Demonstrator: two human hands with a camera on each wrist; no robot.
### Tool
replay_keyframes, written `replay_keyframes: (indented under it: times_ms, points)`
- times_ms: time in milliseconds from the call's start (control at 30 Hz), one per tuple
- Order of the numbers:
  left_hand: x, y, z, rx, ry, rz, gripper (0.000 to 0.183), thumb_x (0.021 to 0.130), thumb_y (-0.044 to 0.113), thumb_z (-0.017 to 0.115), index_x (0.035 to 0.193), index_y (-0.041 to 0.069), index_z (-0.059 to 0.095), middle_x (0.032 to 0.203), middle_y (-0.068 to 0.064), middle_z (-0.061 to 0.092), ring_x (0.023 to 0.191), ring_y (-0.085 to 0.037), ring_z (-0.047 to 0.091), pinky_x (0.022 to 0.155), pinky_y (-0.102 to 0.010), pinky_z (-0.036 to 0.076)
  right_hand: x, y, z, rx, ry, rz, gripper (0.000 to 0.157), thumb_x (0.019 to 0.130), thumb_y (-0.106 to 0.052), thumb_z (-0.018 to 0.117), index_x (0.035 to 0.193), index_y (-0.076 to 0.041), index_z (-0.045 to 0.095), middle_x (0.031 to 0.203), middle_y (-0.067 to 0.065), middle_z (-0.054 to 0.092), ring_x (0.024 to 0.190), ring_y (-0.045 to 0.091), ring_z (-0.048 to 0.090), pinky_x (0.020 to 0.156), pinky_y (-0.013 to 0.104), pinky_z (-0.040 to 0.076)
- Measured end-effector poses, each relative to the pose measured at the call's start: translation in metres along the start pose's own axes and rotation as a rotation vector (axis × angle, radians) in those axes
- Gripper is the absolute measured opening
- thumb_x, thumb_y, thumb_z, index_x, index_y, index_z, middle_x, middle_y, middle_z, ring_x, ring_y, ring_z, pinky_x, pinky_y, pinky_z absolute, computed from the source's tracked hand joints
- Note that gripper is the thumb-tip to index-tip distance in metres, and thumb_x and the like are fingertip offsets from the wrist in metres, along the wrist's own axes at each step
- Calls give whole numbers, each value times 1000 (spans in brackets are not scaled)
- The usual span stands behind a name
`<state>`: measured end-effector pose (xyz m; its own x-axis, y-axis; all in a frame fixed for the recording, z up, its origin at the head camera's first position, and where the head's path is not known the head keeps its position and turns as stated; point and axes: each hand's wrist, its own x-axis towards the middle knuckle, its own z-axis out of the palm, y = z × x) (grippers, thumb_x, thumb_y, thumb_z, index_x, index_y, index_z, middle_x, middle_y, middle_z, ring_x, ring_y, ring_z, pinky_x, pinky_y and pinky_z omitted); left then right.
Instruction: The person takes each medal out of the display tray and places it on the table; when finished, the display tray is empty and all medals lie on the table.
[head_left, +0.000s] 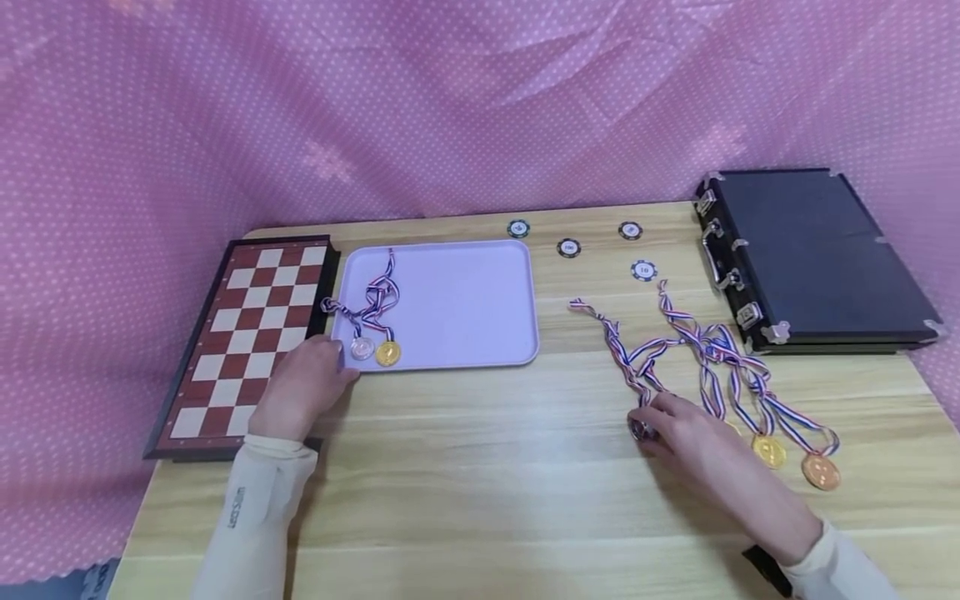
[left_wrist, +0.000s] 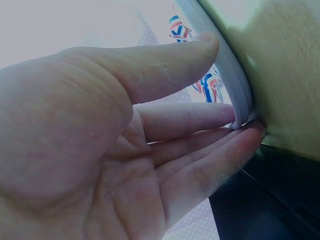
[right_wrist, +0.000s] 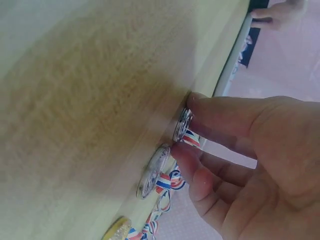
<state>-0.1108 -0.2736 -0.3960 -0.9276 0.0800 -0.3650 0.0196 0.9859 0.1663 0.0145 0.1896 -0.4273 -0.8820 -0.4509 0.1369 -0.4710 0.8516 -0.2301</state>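
My left hand (head_left: 303, 383) holds the near left corner of a white tray (head_left: 465, 308), the thumb at its front rim and the fingers at its side. Inside that tray lie a silver medal (head_left: 362, 347) and a gold medal (head_left: 387, 353) with tangled striped ribbons. On the right, my right hand (head_left: 693, 442) pinches a silver medal (right_wrist: 183, 125) between thumb and fingertips, low over the table. Another silver medal (right_wrist: 154, 172) is right beside the fingertips. Farther right lie a gold medal (head_left: 768, 452) and a bronze medal (head_left: 821, 471), their ribbons (head_left: 720, 346) twisted together.
A folding chessboard (head_left: 258, 308) lies left of the tray. A black case (head_left: 817, 250) with metal latches stands at the back right. Several poker chips, one marked 10 (head_left: 643, 270), are spread behind the ribbons. A pink dotted cloth (head_left: 450, 108) hangs behind the table.
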Motion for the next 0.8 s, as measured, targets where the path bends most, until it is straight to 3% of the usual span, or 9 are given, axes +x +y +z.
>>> replay_keyframes:
  times_ms: [167,300,400,533,700,800]
  points:
    - [0,-2,-2,11,4,6,40,92,24,66,117,-7,62,108,-22,60,81,-28,54,71,-39,46,8,3,-14,8,63,-18,48,71,-15,84,116,-15,68,91,0,63,70,9,58,54,25,48]
    - [2,-1,-1,24,16,14,38,91,23,67,112,-8,65,102,-20,61,78,-27,54,69,-38,46,34,-3,-29,36,104,-5,47,76,-14,80,121,-13,66,97,4,67,76,17,64,59,33,52]
    - [4,0,-3,47,32,21,37,90,23,68,109,-9,65,98,-19,61,76,-26,53,69,-39,46,71,-19,-33,94,87,-19,40,81,-18,77,119,-12,66,106,7,69,87,23,68,70,40,56]
    - [3,-1,-2,72,36,20,37,89,23,68,109,-9,66,97,-18,61,75,-26,53,69,-40,47,131,-53,-25,147,-36,-61,38,85,-21,75,121,-13,66,116,8,68,101,26,68,83,42,56]
    - [0,-2,1,90,49,17,35,89,23,69,107,-7,68,97,-17,62,75,-25,54,71,-41,48,201,-103,6,209,-200,-117,39,89,-21,70,127,-16,64,116,7,67,101,20,65,88,37,54]
    - [-1,2,1,72,61,6,33,91,22,67,109,-6,68,99,-17,62,77,-26,54,73,-41,49,231,-125,26,213,-243,-140,39,90,-20,69,128,-16,63,116,7,68,104,21,64,92,38,53]
